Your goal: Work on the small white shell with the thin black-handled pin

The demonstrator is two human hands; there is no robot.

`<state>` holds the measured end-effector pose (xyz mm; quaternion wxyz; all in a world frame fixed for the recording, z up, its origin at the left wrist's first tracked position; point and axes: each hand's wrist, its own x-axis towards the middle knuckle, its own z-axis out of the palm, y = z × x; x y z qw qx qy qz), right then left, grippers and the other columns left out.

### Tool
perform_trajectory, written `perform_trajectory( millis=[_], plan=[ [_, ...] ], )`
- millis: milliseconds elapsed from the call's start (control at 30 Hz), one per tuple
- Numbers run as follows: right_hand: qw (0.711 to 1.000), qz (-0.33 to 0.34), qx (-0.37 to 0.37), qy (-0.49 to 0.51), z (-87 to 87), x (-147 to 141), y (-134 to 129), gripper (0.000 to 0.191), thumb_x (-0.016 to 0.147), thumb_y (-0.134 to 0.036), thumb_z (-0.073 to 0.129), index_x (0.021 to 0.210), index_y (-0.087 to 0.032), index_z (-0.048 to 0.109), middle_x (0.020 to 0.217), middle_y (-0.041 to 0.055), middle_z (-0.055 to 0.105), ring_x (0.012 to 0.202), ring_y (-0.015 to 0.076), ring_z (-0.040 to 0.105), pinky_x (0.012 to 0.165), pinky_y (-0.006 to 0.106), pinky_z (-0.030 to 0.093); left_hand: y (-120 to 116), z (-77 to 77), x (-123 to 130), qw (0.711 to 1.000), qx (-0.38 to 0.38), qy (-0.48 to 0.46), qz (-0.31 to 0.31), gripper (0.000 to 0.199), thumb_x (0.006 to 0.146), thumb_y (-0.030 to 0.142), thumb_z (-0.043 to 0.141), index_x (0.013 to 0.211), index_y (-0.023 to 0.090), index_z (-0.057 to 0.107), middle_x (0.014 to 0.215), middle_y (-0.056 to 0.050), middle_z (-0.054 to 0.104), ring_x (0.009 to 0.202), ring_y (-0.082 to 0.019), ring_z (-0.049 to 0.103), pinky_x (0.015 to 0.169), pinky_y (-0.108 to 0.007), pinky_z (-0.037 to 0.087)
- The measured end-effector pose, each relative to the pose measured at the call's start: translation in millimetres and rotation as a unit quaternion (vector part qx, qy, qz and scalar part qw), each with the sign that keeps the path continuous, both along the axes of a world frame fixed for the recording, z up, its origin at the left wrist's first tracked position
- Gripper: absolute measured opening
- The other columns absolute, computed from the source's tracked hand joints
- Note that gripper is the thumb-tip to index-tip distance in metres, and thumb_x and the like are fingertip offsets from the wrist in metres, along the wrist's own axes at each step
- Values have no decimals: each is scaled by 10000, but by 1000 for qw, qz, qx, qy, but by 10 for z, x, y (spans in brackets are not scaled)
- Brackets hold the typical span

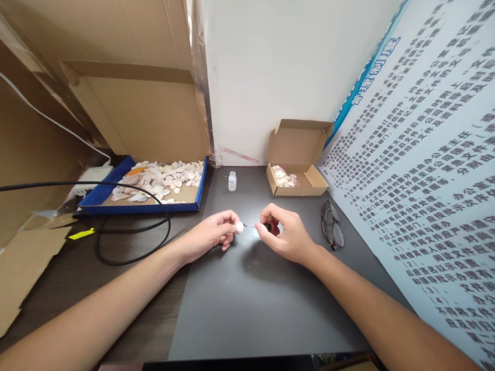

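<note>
My left hand (216, 231) pinches a small white ridged, shell-like piece (240, 227) between thumb and forefinger, just above the dark mat. Opposite it, my right hand (284, 232) has its thumb and forefinger closed on a thin, dark-tipped stick (250, 226). The stick's tip reaches the white piece's edge or lies very near it. A dark red and black object (274, 227) shows inside the curl of my right hand; whether the hand touches it I cannot tell. Beyond my hands stands a small white bottle (232, 182) with a clear neck.
At the back left, a blue-edged box (141, 208) holds many shells. A small cardboard box (299, 191) with shells stands back right, lid up. Glasses (331, 226) lie beside the printed wall panel (433, 154). A black cable (133, 262) loops near my left forearm.
</note>
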<state>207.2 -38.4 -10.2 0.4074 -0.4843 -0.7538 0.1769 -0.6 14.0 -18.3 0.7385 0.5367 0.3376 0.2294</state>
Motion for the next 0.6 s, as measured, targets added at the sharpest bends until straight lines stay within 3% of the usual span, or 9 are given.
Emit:
perform_trajectory(
  millis=[600],
  plan=[
    [1000, 4, 14, 0, 18, -1, 4, 143, 826, -234, 608, 756, -219, 485, 622, -44, 496, 507, 96, 434, 510, 234, 380, 4, -12, 1, 1000, 1, 1, -1, 191, 769, 264, 667, 840, 178, 513, 720, 45, 489, 553, -59, 419, 512, -207, 383]
  ],
)
